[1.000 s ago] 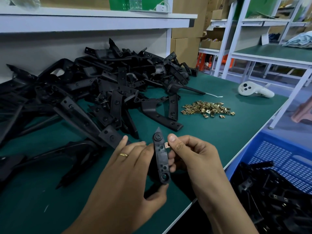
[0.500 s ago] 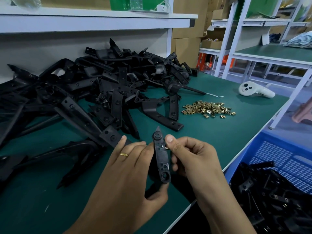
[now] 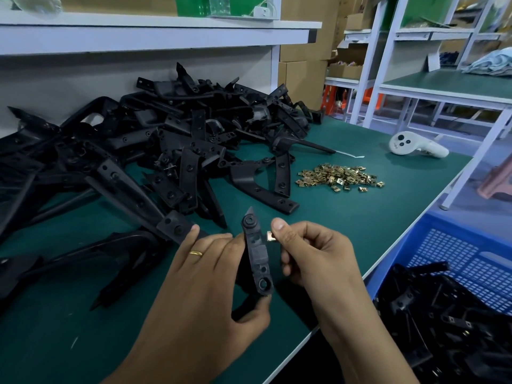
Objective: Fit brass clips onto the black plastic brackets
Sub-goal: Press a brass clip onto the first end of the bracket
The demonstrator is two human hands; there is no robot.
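Presently holding bracket (image 3: 257, 256) upright over mat (image 3: 346, 225), left hand (image 3: 205, 289) curled round its lower end; right hand (image 3: 310, 253) pinching clip (image 3: 270, 236) just beside its edge. Judging bracket light, stiff; clip small, springy, best pinched by its flanks. Lying beyond: bracket heap (image 3: 155, 151), clip pile (image 3: 339, 177), shelving, blue crate (image 3: 454, 261).

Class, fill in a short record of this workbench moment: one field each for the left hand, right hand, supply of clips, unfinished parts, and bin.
left hand: left hand grips a black bracket, held upright
right hand: right hand pinches a brass clip beside the bracket's edge
clip supply: pile of clips on the green table
unfinished parts: heap of brackets at the table's left
bin: blue crate on the right, holding black parts
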